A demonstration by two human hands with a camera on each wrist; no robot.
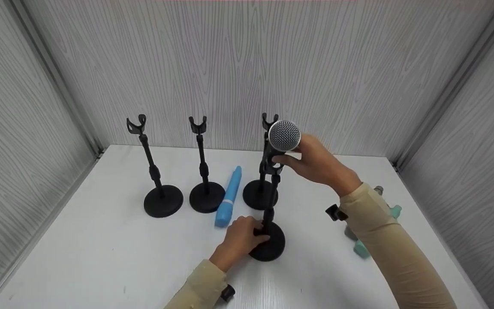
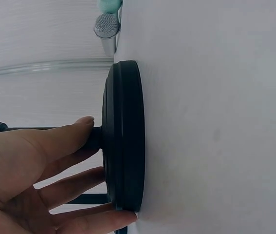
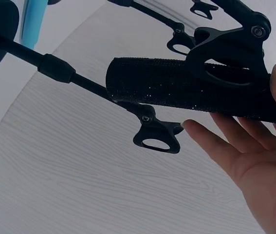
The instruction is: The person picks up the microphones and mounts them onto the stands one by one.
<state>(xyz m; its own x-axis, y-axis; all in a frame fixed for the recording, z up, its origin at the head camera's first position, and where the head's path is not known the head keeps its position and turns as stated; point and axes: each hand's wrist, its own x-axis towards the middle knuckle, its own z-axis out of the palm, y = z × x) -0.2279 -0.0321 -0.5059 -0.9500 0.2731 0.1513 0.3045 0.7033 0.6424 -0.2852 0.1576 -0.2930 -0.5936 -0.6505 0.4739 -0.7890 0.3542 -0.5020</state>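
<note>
At the back of a white table (image 1: 101, 249), a left stand (image 1: 154, 173), a middle stand (image 1: 204, 171) and a right stand (image 1: 257, 196) stand upright, all black, with round bases and forked clips. A blue microphone (image 1: 231, 193) lies between the last two. Near the right edge lie teal pieces (image 1: 362, 249), probably microphones, though partly hidden. Pale wood-grained walls (image 1: 230, 64) rise behind and at both sides

- I count four black stands (image 1: 155, 173)
- One black microphone (image 1: 284, 136), my two o'clock
- One blue microphone (image 1: 230, 195), seven o'clock
- Grey and teal items (image 1: 362, 249), four o'clock: partly hidden, number unclear
</note>
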